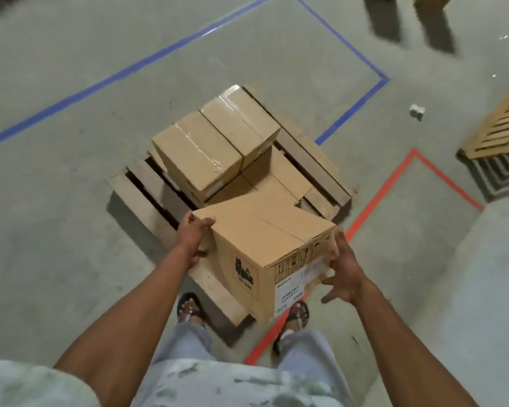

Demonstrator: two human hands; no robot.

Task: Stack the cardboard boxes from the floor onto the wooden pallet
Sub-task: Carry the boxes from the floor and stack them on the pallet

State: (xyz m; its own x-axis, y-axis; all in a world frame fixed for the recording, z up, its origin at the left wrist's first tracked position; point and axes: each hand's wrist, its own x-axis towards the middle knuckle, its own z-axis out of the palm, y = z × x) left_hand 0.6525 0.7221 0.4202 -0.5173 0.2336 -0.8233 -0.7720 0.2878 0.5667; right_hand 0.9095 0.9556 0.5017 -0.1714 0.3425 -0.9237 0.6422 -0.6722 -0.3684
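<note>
View from above, looking down a person's two bare arms to a concrete floor [71, 83]. Both hands hold a cardboard box [265, 245] at waist level, above the near corner of a wooden pallet [138, 195]. The left hand [193, 239] grips the box's far left corner, its fingers [202, 222] curled over the top edge. The right hand [343, 268] presses flat against the labelled right side, its fingers spread, some off the cardboard. Squeezing from opposite sides likely keeps the box level while it is carried.

On the pallet, four boxes already sit: a lower layer [276, 174] of two, and two taped boxes [215, 145] side by side on top, toward the far side. The near part of the lower layer is bare, so the held box probably goes there.

Blue tape [159, 57] and orange tape [376, 198] mark the floor. A second pallet [497, 127] lies at the right edge.
</note>
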